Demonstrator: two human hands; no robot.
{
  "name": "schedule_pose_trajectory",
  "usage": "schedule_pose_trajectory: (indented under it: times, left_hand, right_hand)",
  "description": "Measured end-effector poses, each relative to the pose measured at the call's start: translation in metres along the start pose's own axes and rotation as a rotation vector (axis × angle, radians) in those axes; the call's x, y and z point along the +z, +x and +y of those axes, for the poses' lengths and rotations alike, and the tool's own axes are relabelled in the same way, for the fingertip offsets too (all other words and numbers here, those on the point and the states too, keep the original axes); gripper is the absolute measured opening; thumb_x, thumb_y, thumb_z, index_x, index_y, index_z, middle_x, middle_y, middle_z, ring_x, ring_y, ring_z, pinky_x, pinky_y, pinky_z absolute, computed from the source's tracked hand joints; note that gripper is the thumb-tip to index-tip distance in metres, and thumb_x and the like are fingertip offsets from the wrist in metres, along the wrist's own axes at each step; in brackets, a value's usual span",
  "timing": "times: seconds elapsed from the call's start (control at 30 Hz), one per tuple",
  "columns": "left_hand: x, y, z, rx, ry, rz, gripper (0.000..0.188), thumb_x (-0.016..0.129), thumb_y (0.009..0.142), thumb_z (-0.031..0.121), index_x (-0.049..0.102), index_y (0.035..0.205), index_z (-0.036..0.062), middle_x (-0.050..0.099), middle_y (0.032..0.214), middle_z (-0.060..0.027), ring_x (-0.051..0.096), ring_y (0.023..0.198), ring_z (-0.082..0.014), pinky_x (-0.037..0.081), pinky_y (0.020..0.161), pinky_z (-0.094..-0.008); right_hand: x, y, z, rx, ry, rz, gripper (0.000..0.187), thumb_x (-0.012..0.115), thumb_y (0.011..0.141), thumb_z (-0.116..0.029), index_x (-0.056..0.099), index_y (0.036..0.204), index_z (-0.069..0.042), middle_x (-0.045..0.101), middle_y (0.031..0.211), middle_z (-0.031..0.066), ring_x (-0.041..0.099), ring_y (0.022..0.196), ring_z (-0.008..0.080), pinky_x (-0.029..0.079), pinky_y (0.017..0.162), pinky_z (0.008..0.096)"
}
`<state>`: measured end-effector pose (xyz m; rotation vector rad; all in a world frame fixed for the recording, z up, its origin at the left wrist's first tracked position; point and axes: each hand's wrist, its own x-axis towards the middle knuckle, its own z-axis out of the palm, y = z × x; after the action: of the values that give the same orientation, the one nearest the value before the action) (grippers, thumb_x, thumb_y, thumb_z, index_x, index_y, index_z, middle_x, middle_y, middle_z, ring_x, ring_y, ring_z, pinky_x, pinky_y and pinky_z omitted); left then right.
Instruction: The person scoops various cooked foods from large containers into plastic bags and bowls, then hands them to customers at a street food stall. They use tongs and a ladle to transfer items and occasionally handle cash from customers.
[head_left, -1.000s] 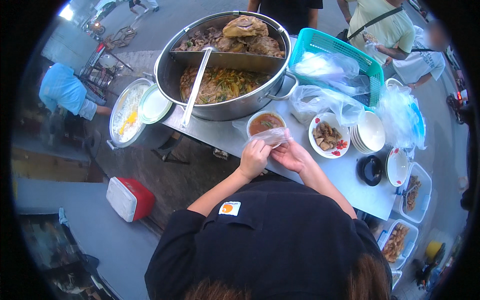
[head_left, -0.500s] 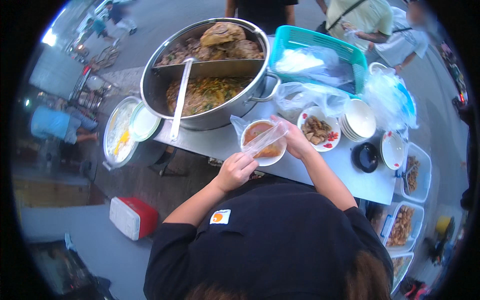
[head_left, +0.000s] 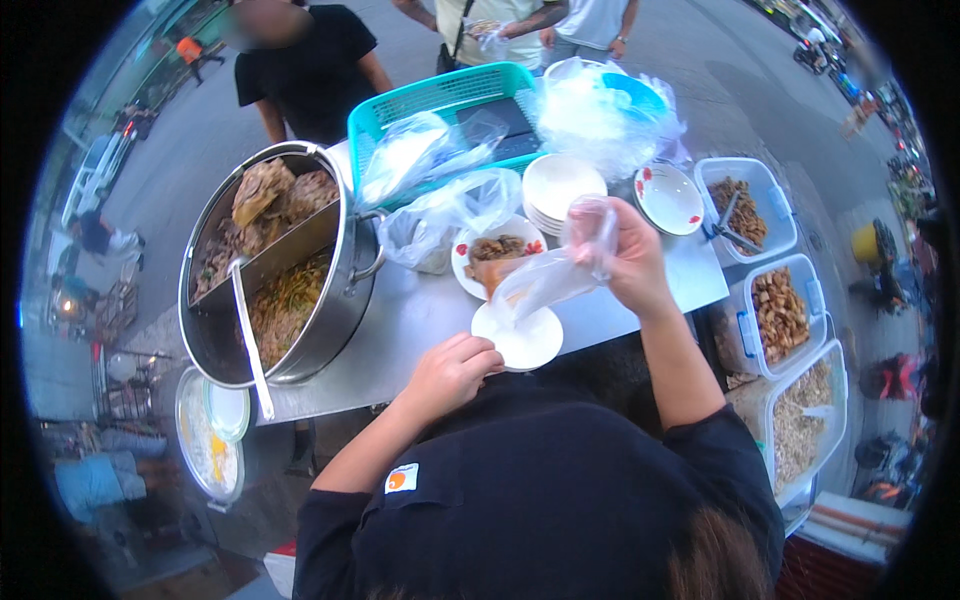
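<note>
My right hand (head_left: 637, 262) is closed on the gathered top of a clear plastic bag (head_left: 555, 280), raised above the table's near edge. The bag slants down to the left, and orange-brown food shows at its lower end, in front of a flowered plate (head_left: 465, 250) of chopped meat. Below the bag is a small white bowl (head_left: 525, 345), its bare inside showing. My left hand (head_left: 457, 375) pinches the bowl's left rim.
A large divided pot (head_left: 365, 300) with meat, stew and a ladle (head_left: 250, 340) stands left. A teal basket (head_left: 430, 92) of plastic bags is behind. Stacked bowls (head_left: 563, 185) and food tubs (head_left: 775, 310) lie right. A person in black (head_left: 310, 75) stands across the table.
The bag of reddish food, which lay inside the bowl, has been lifted out by my right hand. My left hand has shifted from the bag to the bowl's rim. The view has turned right.
</note>
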<state>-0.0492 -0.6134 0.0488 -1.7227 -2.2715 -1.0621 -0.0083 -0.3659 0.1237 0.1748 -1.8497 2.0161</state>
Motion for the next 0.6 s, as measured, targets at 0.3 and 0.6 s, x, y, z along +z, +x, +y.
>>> schedule_pose_trajectory:
  times: [0.3, 0.6]
  left_hand:
    - [0.088, 0.111, -0.026, 0.372, 0.082, -0.071, 0.009, 0.064, 0.074, 0.012, 0.06, 0.081, 0.0094, 0.06, 0.081, -0.0014, 0.059, 0.075, -0.0202, 0.046, 0.065, -0.0332]
    - [0.09, 0.131, -0.011, 0.278, 0.067, 0.127, 0.03, 0.063, 0.076, 0.01, 0.061, 0.107, 0.0106, 0.062, 0.097, -0.0049, 0.06, 0.071, -0.0195, 0.046, 0.06, -0.0316]
  right_hand:
    - [-0.107, -0.049, -0.076, -0.091, -0.428, 0.452, 0.032, 0.067, 0.079, -0.003, 0.057, 0.109, -0.003, 0.061, 0.095, 0.0015, 0.058, 0.086, 0.0087, 0.047, 0.078, 0.0233]
    - [-0.133, -0.093, -0.095, 0.063, -0.637, 0.493, 0.032, 0.069, 0.078, -0.007, 0.058, 0.107, -0.001, 0.061, 0.091, 0.0029, 0.058, 0.08, 0.0108, 0.047, 0.073, 0.0241]
